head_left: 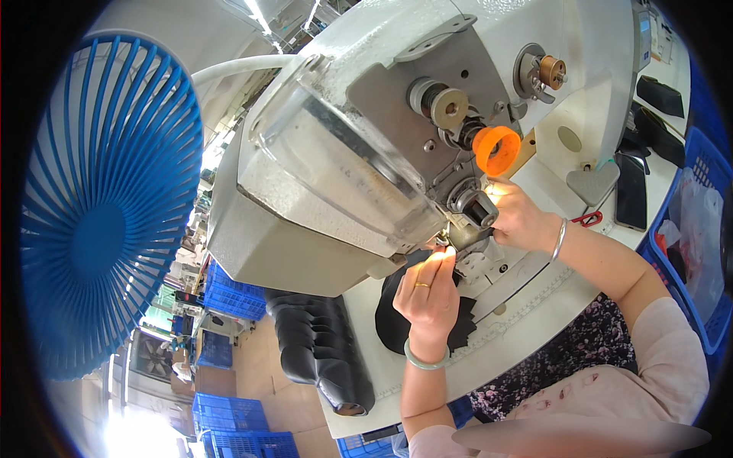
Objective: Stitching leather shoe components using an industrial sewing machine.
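Note:
At the sewing machine's needle area, my left hand (430, 299) has its thumb and fingers pinched together right below the presser foot (442, 240). Whatever is in that pinch is too small to make out. On the other side of the needle area, my right hand (523, 216) is closed, with its fingertips partly hidden behind a small dark lamp (475, 208). Black cut pieces (393, 317) with a notched edge lie on the white table under and beside my left hand. The sewing machine (305, 237) stands over both hands, with a clear plastic guard on its head.
A blue fan (99, 237) stands at the left. A row of black stitched pieces (313, 343) lies along the table's left edge. On the right are a phone (631, 191), red-handled scissors (588, 219) and a blue basket (714, 320) with plastic bags. An orange ring (497, 150) sits on the machine's tension knob.

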Demonstrator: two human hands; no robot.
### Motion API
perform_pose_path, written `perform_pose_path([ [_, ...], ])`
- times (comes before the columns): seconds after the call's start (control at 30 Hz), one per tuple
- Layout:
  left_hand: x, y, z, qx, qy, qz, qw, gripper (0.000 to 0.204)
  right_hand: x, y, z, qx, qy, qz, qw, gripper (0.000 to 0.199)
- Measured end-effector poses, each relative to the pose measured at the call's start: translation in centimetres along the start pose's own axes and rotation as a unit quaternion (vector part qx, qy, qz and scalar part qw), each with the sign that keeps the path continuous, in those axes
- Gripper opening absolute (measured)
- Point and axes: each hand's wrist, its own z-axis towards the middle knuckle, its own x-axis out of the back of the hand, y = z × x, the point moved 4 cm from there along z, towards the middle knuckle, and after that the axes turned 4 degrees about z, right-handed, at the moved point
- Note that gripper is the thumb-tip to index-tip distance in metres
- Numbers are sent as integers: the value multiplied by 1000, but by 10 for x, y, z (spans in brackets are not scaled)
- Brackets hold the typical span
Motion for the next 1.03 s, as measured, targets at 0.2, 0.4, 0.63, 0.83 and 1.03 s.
perform_pose_path([
  [0.2,-4,-3,1,-4,-8,15,1000,26,-6,9,-3,-3,-14,6,1000,44],
  [0.4,-6,-9,-3,-11,22,7,1000,17,-6,13,0,3,-7,18,1000,38],
  [0.63,-11,-20,-6,28,23,-23,999,19,-9,17,2,-31,-13,4,999,24],
  [0.83,-11,-21,-5,23,26,-38,999,18,-6,16,4,-21,-12,0,1000,24],
  [1.03,-10,-19,-5,37,19,-45,998,22,-4,23,-2,-124,-165,66,976,42],
])
